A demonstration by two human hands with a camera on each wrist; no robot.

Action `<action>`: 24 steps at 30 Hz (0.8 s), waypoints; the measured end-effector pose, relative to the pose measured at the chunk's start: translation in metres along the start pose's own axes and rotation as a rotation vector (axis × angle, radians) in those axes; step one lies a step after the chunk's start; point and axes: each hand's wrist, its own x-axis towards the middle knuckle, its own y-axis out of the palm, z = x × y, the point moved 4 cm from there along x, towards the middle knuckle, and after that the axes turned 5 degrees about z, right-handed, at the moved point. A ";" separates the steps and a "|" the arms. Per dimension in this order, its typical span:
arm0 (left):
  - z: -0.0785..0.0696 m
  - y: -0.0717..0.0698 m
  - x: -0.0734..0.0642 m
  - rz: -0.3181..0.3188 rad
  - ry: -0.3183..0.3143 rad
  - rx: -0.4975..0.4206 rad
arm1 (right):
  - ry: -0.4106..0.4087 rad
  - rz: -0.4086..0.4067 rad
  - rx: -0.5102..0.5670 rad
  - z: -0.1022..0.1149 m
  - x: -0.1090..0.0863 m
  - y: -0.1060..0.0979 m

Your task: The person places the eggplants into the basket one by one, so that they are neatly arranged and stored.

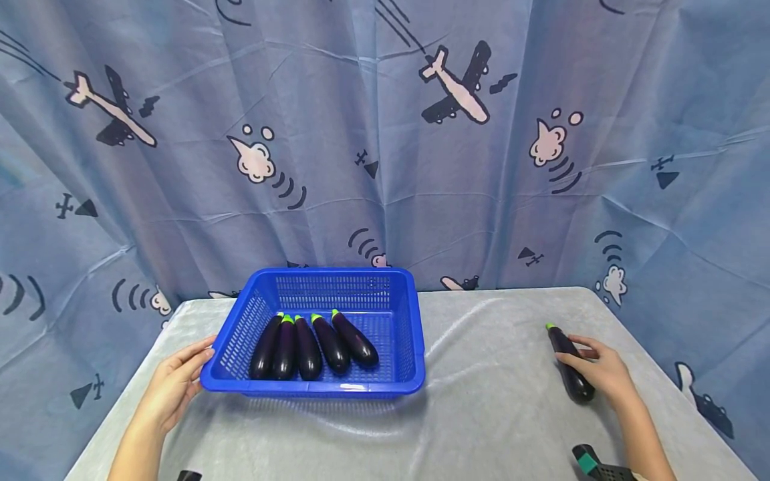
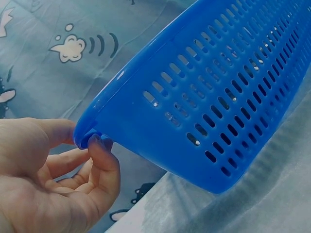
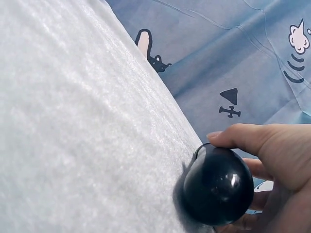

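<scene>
A blue plastic basket (image 1: 313,386) with slotted walls stands left of the middle of the table, and several dark purple eggplants (image 1: 309,351) with green stem ends lie side by side in it. My left hand (image 1: 171,387) pinches the basket's left rim between thumb and fingers, as the left wrist view shows at the rim (image 2: 104,104). Far to the right, a single eggplant (image 1: 579,384) lies on the table. My right hand (image 1: 601,371) grips it from the right, thumb across the top. In the right wrist view, the eggplant (image 3: 218,187) hides part of the fingers.
A pale grey cloth covers the table (image 1: 481,374). Behind it hangs a blue curtain (image 1: 337,167) printed with airplanes and clouds. Near the right forearm, a black and green strap end (image 1: 586,461) shows at the bottom edge.
</scene>
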 end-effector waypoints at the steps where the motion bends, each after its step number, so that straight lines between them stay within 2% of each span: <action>1: 0.000 0.000 0.000 0.000 -0.001 -0.001 | 0.002 0.000 0.003 0.000 0.000 0.000; 13: 0.000 0.000 0.001 -0.007 -0.018 0.012 | -0.021 -0.011 0.000 0.008 -0.003 -0.003; 24: 0.000 -0.001 0.001 -0.011 -0.036 0.019 | -0.068 -0.028 -0.030 0.024 -0.010 -0.007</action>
